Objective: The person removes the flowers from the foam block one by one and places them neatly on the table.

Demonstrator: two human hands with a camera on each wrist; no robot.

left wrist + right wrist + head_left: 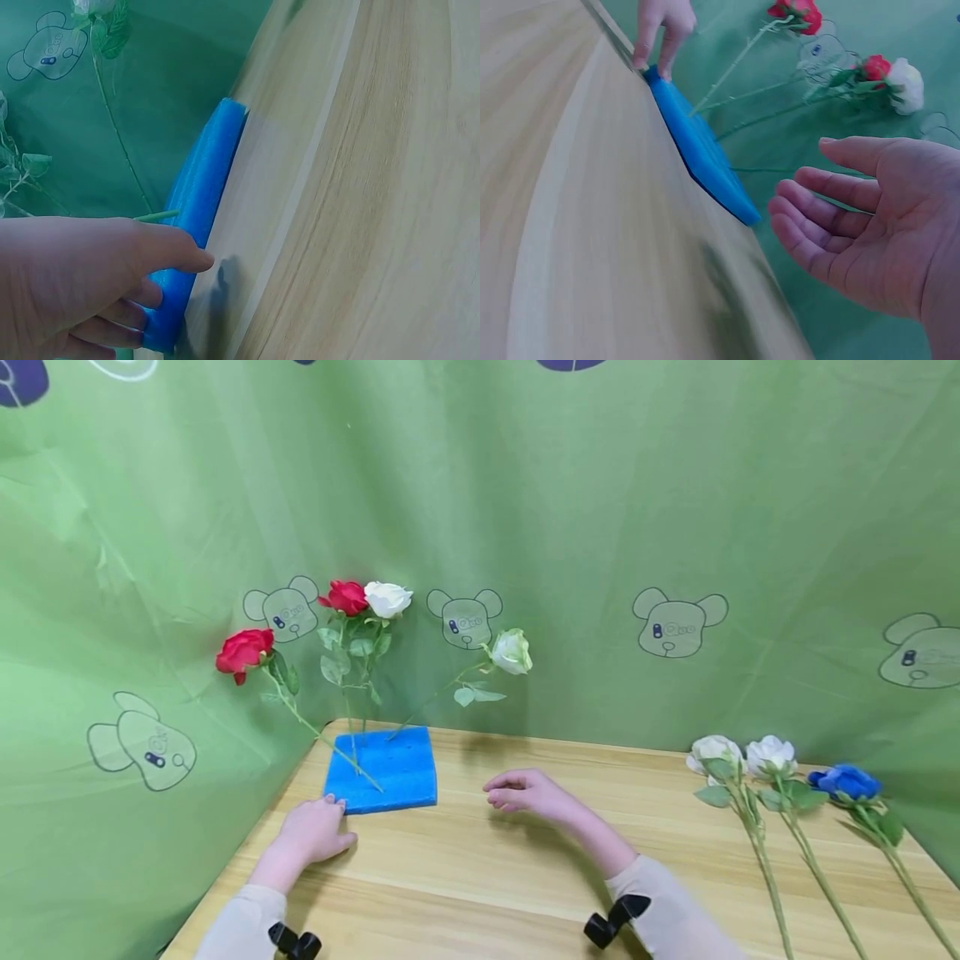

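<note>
A blue foam block lies near the table's far left, with two red roses and two white roses standing in it on long green stems. One red rose tilts left, and the greenish-white rose leans right. My left hand rests its fingertips at the block's front left corner, thumb extended. In the left wrist view, the fingers lie against the block's edge. Right of the block, my right hand hovers above the table, fingers loosely bent and holding nothing; its palm faces the right wrist camera.
On the table's right side lie two white roses and a blue rose, stems pointing toward the front. A green curtain with bear-head drawings hangs behind and left of the wooden table.
</note>
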